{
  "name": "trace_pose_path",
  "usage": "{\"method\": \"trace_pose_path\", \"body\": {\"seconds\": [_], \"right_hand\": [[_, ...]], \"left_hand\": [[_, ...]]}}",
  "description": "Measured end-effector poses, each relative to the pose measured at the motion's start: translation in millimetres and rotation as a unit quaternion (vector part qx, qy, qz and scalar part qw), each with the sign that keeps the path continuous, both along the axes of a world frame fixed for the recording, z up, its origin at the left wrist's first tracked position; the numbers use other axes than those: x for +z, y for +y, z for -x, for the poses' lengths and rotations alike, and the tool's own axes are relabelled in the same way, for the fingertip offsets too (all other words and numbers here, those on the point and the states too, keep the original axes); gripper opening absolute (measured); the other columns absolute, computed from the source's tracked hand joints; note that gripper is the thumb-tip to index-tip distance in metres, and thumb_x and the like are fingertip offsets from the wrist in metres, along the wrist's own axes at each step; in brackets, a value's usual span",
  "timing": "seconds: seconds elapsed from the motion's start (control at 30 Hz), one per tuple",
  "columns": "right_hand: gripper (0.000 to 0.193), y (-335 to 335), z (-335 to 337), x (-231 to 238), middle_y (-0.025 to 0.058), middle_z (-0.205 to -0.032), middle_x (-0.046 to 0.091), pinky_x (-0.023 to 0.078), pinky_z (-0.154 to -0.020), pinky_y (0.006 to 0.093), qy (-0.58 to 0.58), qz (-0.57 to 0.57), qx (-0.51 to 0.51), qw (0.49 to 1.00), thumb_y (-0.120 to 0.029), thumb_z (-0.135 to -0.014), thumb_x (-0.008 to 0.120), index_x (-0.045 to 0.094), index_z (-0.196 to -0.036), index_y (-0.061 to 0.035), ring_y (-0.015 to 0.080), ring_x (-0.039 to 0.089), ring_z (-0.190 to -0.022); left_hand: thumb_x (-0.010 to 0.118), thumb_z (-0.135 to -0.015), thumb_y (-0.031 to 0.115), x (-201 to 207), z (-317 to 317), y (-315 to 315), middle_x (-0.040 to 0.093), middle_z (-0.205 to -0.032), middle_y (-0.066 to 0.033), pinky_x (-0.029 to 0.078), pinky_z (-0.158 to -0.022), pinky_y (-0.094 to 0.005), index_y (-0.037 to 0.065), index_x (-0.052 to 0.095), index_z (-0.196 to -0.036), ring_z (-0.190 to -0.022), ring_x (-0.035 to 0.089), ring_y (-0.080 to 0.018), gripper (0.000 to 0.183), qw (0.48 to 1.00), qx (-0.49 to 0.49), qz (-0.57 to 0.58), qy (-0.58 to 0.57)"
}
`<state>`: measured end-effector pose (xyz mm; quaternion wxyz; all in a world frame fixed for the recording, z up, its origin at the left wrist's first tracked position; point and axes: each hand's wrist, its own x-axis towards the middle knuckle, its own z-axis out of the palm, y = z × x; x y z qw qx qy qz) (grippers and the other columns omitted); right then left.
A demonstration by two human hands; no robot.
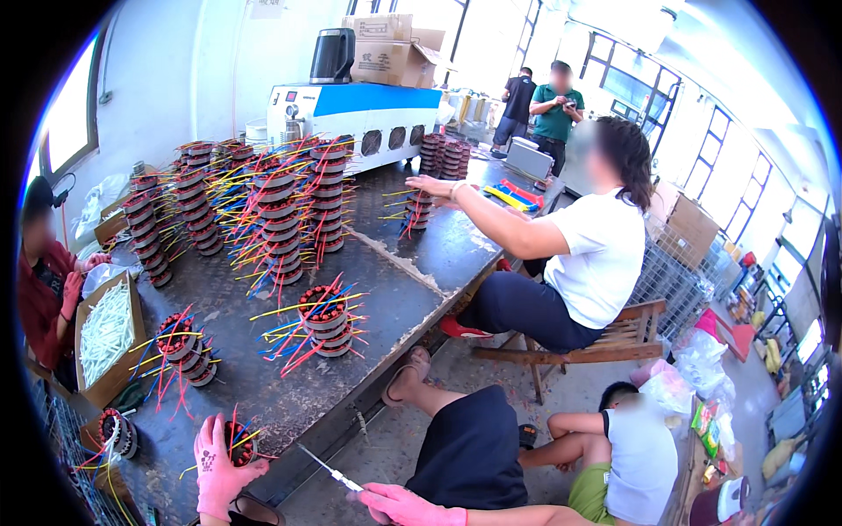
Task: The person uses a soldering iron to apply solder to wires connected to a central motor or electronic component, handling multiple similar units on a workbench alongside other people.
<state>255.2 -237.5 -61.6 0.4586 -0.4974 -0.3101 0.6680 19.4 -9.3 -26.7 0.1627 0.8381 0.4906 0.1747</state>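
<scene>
My left hand (221,469), in a pink glove, rests at the table's near edge with thumb and fingers around a small motor stator (239,444) with dark red windings and coloured lead wires. My right hand (405,504), also in a pink glove, grips a slim tool (344,479) with a thin metal shaft and a white section. The shaft points up-left, past the table edge and apart from the stator. A short stator stack (118,434) stands left of my left hand. Two more stacks, one left (187,351) and one right (325,320), stand farther in.
Tall stator stacks (279,223) with wires sticking out crowd the table's far half. A box of white sticks (107,333) is at the left, beside a person in dark red (48,289). A seated person in white (596,263) touches another stack. A child (636,456) sits low at right.
</scene>
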Motion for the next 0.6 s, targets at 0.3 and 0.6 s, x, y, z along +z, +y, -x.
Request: {"method": "trace_pose_path", "body": {"seconds": [0.3,0.6], "right_hand": [[0.041,6,5,-7,-0.0056,-0.071,0.043,0.032,-0.057,0.0237,-0.009,-0.015,0.012,1.0,-0.039,-0.107,0.047,0.06,-0.125,-0.0049,0.0055,0.038,-0.063],[0.043,3,3,-7,-0.0051,-0.069,0.044,0.033,-0.058,0.0236,-0.038,-0.03,0.008,0.999,-0.042,-0.106,0.046,0.061,-0.124,-0.0056,0.0056,0.039,-0.063]], "left_hand": [[0.092,-0.049,0.033,4,10,1,0.039,-0.147,-0.0228,0.031,-0.114,-0.0481,0.005,0.036,-0.148,-0.134,0.038,-0.0425,0.118,0.999,-0.001,0.016,0.031],[0.092,-0.049,0.028,-1,11,3,0.039,-0.146,-0.0219,0.033,-0.113,-0.047,0.003,0.036,-0.147,-0.134,0.039,-0.0415,0.115,1.0,-0.003,0.006,0.021]]}}
